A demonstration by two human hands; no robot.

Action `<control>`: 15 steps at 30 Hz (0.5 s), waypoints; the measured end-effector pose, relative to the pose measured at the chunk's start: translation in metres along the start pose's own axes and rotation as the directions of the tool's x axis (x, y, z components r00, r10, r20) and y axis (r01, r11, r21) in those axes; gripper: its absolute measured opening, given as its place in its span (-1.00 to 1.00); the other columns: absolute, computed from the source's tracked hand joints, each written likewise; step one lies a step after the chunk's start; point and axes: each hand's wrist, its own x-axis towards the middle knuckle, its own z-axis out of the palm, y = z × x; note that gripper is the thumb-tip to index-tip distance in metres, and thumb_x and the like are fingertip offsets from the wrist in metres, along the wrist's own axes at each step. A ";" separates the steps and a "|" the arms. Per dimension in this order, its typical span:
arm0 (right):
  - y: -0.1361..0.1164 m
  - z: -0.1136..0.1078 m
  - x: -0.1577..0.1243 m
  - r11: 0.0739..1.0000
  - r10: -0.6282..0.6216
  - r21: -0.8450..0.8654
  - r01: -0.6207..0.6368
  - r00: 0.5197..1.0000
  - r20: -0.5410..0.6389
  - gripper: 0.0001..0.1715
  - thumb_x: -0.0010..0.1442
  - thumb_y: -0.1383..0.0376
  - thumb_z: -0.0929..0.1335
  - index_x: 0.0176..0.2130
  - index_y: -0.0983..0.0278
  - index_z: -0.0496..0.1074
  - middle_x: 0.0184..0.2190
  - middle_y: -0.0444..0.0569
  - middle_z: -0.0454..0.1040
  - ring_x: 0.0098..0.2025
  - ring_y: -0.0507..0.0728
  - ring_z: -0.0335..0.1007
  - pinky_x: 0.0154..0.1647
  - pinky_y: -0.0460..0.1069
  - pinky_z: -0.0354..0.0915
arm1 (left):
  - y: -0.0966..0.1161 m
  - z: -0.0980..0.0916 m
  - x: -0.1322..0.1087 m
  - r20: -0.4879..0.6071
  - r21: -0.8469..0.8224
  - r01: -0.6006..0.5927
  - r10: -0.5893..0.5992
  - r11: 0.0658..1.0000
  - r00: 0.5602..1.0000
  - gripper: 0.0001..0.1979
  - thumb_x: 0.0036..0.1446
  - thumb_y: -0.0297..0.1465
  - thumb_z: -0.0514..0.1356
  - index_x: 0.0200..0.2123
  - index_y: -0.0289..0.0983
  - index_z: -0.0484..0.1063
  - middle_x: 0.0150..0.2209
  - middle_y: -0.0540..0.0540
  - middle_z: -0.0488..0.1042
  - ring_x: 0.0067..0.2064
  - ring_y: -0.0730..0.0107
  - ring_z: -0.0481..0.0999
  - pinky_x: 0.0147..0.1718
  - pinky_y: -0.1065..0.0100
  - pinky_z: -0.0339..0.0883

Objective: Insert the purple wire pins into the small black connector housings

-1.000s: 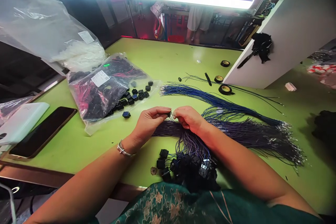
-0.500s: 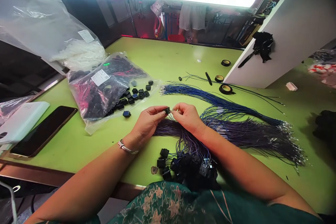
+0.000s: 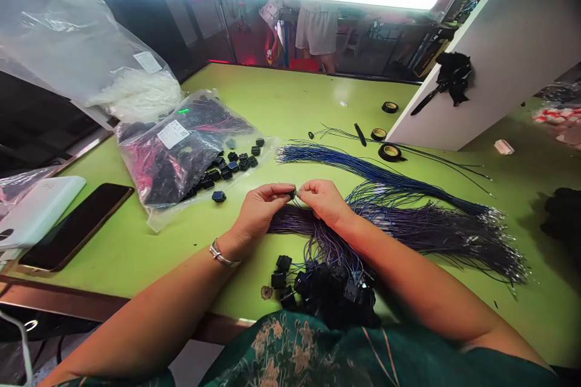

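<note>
My left hand (image 3: 261, 205) pinches a small black connector housing (image 3: 292, 195) between thumb and fingers. Right beside it, my right hand (image 3: 324, 199) is closed on a thin wire whose end meets the housing; the fingertips cover most of it. Below both hands runs a bundle of dark purple wires (image 3: 290, 221). Nearer my body lies a pile of black connectors (image 3: 336, 290) with wires in them. A bundle of blue wires (image 3: 354, 164) stretches across the table behind my right hand, and more purple wires (image 3: 436, 233) lie right of my forearm.
A clear bag of black connectors (image 3: 181, 145) spills loose ones at left. A phone (image 3: 77, 227) and a white power bank (image 3: 40, 208) lie further left. Black tape rolls (image 3: 389, 152) sit by a white panel (image 3: 494, 60). Beyond the table, a person in white shorts (image 3: 316, 27) stands.
Both hands have shifted slightly, the left one a little to the right, with the connector housing tilted differently. The person in the background has moved left.
</note>
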 end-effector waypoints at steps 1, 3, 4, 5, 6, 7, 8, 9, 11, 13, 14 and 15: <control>0.000 0.000 0.000 1.000 0.001 -0.004 -0.001 1.000 0.000 -0.81 -0.05 0.19 0.33 -0.52 0.29 0.34 -0.70 -0.26 0.17 -0.68 -0.09 -0.02 -0.65 -0.12 -0.05 | 0.000 0.000 0.000 -0.003 0.021 -0.002 0.002 1.000 1.000 -0.77 -0.15 -0.41 0.39 -0.32 -0.27 0.62 -0.25 -0.14 0.62 -0.19 0.29 0.55 -0.05 0.25 0.35; 0.002 0.000 0.000 1.000 -0.001 -0.014 0.001 1.000 0.006 -0.82 -0.05 0.21 0.33 -0.53 0.29 0.34 -0.70 -0.25 0.17 -0.68 -0.09 -0.01 -0.66 -0.12 -0.05 | 0.001 0.001 0.000 -0.006 0.062 0.002 -0.002 0.998 1.000 -0.76 -0.15 -0.39 0.39 -0.31 -0.28 0.62 -0.26 -0.15 0.62 -0.21 0.28 0.55 -0.07 0.24 0.36; 0.002 0.000 0.000 1.000 -0.001 -0.020 0.002 1.000 0.010 -0.83 -0.05 0.21 0.32 -0.52 0.29 0.34 -0.70 -0.25 0.18 -0.68 -0.09 -0.01 -0.66 -0.12 -0.05 | 0.001 0.002 -0.001 -0.005 0.078 0.002 -0.002 0.997 1.000 -0.76 -0.16 -0.39 0.39 -0.32 -0.28 0.62 -0.27 -0.15 0.62 -0.22 0.27 0.55 -0.08 0.23 0.36; 0.003 0.000 0.000 1.000 -0.001 -0.025 0.001 1.000 0.009 -0.83 -0.05 0.22 0.32 -0.52 0.29 0.34 -0.69 -0.25 0.18 -0.68 -0.09 0.00 -0.66 -0.12 -0.06 | 0.002 0.002 -0.001 -0.004 0.090 -0.001 0.001 0.996 1.000 -0.76 -0.16 -0.39 0.39 -0.32 -0.28 0.62 -0.28 -0.15 0.63 -0.22 0.27 0.55 -0.09 0.23 0.37; 0.004 0.001 0.001 1.000 0.000 -0.027 0.000 1.000 0.009 -0.83 -0.05 0.22 0.32 -0.51 0.29 0.34 -0.69 -0.25 0.19 -0.68 -0.09 0.00 -0.65 -0.12 -0.05 | 0.003 0.002 -0.002 -0.003 0.098 -0.003 0.003 0.995 1.000 -0.77 -0.16 -0.39 0.39 -0.32 -0.28 0.62 -0.28 -0.14 0.63 -0.22 0.27 0.55 -0.09 0.24 0.37; 0.004 0.001 0.000 1.000 0.001 -0.026 -0.001 1.000 0.009 -0.83 -0.04 0.22 0.32 -0.50 0.29 0.34 -0.68 -0.25 0.20 -0.67 -0.09 0.00 -0.65 -0.12 -0.05 | 0.003 0.003 -0.002 -0.004 0.099 -0.003 0.003 0.995 1.000 -0.76 -0.16 -0.39 0.39 -0.32 -0.28 0.62 -0.29 -0.14 0.63 -0.23 0.27 0.55 -0.10 0.24 0.37; 0.003 0.002 0.000 1.000 -0.001 -0.022 0.001 1.000 0.009 -0.83 -0.04 0.21 0.32 -0.49 0.30 0.35 -0.66 -0.25 0.21 -0.67 -0.09 0.01 -0.64 -0.12 -0.03 | 0.004 0.003 -0.003 -0.005 0.087 0.003 -0.002 0.996 1.000 -0.76 -0.15 -0.39 0.39 -0.31 -0.28 0.62 -0.29 -0.14 0.63 -0.23 0.28 0.55 -0.10 0.25 0.37; 0.003 0.002 0.000 1.000 -0.009 -0.017 0.009 1.000 0.010 -0.82 -0.02 0.21 0.32 -0.49 0.30 0.35 -0.65 -0.24 0.22 -0.66 -0.08 0.03 -0.63 -0.12 -0.01 | 0.004 0.003 -0.003 -0.008 0.062 0.013 -0.013 0.998 1.000 -0.75 -0.15 -0.39 0.39 -0.30 -0.28 0.62 -0.28 -0.14 0.63 -0.24 0.29 0.55 -0.11 0.26 0.37; -0.001 0.000 -0.001 0.998 -0.051 -0.033 0.052 0.998 0.021 -0.81 0.01 0.21 0.33 -0.47 0.31 0.36 -0.63 -0.22 0.25 -0.62 -0.07 0.08 -0.58 -0.12 0.05 | 0.005 0.002 -0.002 -0.007 -0.012 0.043 -0.043 0.999 0.999 -0.74 -0.16 -0.40 0.40 -0.29 -0.29 0.61 -0.29 -0.13 0.62 -0.25 0.32 0.55 -0.13 0.28 0.37; -0.006 -0.007 0.001 0.988 -0.116 -0.101 0.120 0.992 0.043 -0.80 0.05 0.21 0.32 -0.42 0.32 0.40 -0.58 -0.18 0.33 -0.55 -0.04 0.18 -0.51 -0.11 0.13 | 0.008 0.000 -0.001 0.005 -0.094 0.073 -0.073 0.993 0.997 -0.73 -0.18 -0.42 0.41 -0.30 -0.30 0.61 -0.30 -0.12 0.62 -0.27 0.36 0.55 -0.13 0.30 0.38; -0.008 -0.013 0.003 0.973 -0.152 -0.166 0.158 0.987 0.044 -0.79 0.09 0.20 0.31 -0.37 0.31 0.42 -0.53 -0.15 0.39 -0.51 -0.02 0.24 -0.46 -0.10 0.17 | 0.009 -0.001 -0.001 0.011 -0.132 0.085 -0.085 0.988 0.996 -0.73 -0.18 -0.43 0.42 -0.31 -0.30 0.61 -0.31 -0.12 0.62 -0.27 0.38 0.55 -0.12 0.31 0.38; -0.011 -0.021 0.007 0.949 -0.182 -0.254 0.187 0.982 0.044 -0.77 0.12 0.20 0.30 -0.31 0.30 0.45 -0.47 -0.11 0.45 -0.46 0.00 0.29 -0.40 -0.09 0.20 | 0.011 -0.002 -0.001 0.015 -0.169 0.096 -0.095 0.981 0.995 -0.74 -0.18 -0.44 0.42 -0.31 -0.30 0.60 -0.31 -0.11 0.62 -0.26 0.39 0.55 -0.10 0.31 0.37</control>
